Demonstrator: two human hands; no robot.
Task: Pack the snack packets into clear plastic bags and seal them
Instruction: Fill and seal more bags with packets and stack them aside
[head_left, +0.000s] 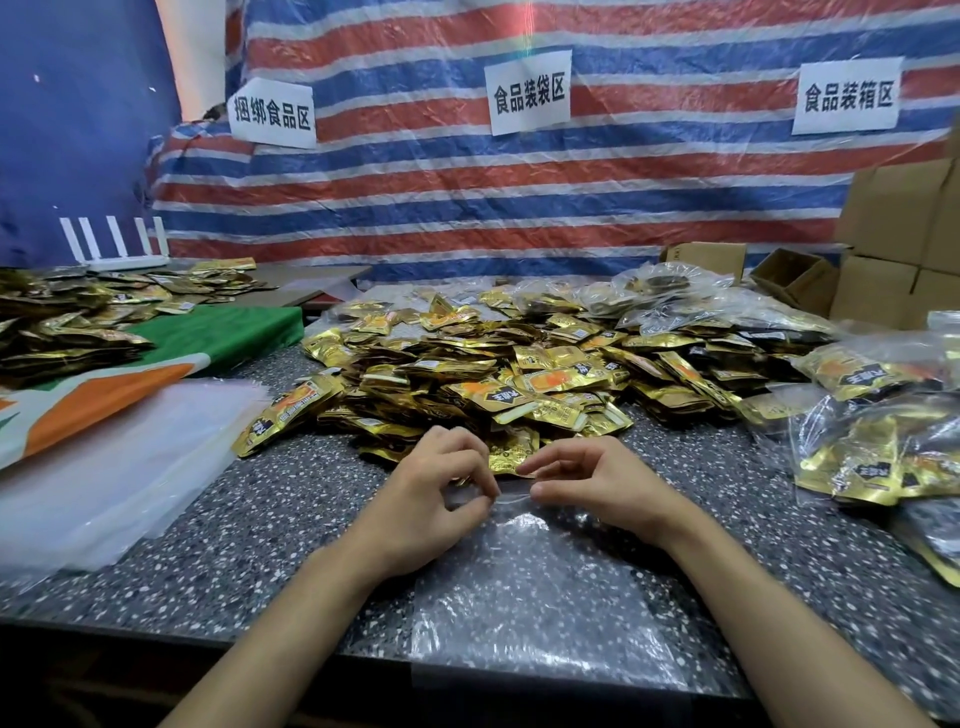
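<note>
Clear bag (530, 587) edge pinched by fingers (470, 460).

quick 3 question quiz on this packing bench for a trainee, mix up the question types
1. True or false: the clear bag pinched by the left hand and right hand is already full.
2. The filled bags lie on which side? A left, B right, C nowhere.
3. How many paper signs hang on the striped tarp?
Key: 1 false; 2 B; 3 three.
</note>
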